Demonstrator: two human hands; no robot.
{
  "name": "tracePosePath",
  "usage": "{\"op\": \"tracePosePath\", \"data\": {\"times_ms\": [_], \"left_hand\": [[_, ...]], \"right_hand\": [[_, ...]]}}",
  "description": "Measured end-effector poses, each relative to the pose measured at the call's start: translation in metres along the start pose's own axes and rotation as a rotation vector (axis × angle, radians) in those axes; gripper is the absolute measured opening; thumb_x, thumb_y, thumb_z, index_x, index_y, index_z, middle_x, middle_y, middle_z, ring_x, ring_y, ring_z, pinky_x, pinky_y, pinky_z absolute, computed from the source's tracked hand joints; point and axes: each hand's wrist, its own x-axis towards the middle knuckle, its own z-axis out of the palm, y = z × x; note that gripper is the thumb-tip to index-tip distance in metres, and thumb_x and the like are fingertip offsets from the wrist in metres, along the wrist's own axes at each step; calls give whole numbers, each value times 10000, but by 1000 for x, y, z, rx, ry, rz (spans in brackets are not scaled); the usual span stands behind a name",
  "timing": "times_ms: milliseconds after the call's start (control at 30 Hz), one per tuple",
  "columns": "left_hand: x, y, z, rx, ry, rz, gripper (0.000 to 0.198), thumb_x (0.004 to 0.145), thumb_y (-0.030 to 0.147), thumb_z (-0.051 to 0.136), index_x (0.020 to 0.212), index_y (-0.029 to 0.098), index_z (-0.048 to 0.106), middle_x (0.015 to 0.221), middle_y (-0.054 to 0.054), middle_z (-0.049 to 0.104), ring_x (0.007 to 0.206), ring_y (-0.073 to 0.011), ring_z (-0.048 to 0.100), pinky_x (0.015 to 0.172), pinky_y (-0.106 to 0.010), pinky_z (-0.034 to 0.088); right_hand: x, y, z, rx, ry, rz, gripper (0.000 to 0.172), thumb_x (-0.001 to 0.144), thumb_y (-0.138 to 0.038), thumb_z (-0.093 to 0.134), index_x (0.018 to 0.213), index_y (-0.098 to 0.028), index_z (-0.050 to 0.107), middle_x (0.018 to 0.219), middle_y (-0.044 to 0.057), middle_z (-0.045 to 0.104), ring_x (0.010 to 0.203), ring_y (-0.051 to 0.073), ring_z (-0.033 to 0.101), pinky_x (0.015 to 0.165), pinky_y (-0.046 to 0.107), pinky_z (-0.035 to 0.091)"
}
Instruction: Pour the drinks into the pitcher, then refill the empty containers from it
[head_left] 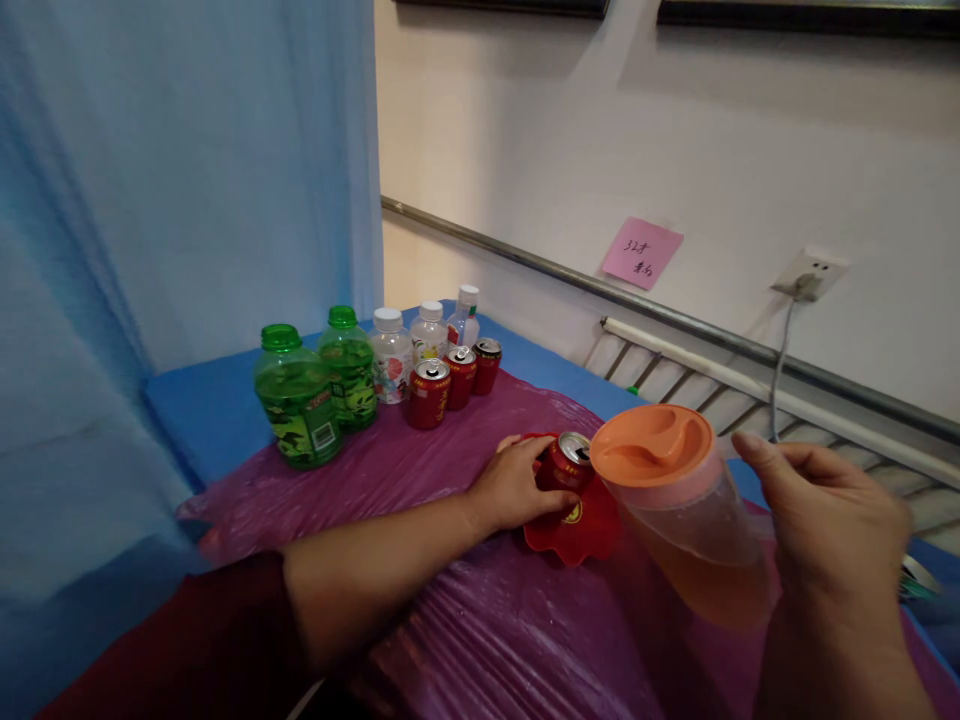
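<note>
My left hand (514, 487) is wrapped round a red drink can (568, 462) that stands on a red scalloped plate (581, 528). My right hand (829, 530) grips the handle side of a clear pitcher (694, 520) with an orange lid (651, 445). The pitcher holds orange-brown liquid and is tilted toward the can, its lid close beside the can's open top. Purple plastic sheet (465, 620) covers the table under both.
At the back left stand two green bottles (300, 400), three white-capped bottles (420, 340) and three more red cans (450, 385). A blue curtain (180, 180) hangs on the left. On the wall are a pink note (642, 252), a rail and a socket (810, 275).
</note>
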Motion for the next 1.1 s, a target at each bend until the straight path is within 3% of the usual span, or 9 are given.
{"op": "tracePosePath", "data": {"times_ms": [1100], "left_hand": [[0,0,-1,7,-6,-17,650,678,518,878,1248,262,698,1216,-48,767,1134,-328,677,1071,-460,440]], "right_hand": [[-1,-1,-1,-17,13,9,371,678,-566,835,708,-211,732,569,-37,549,594,147,452,500,287,331]]}}
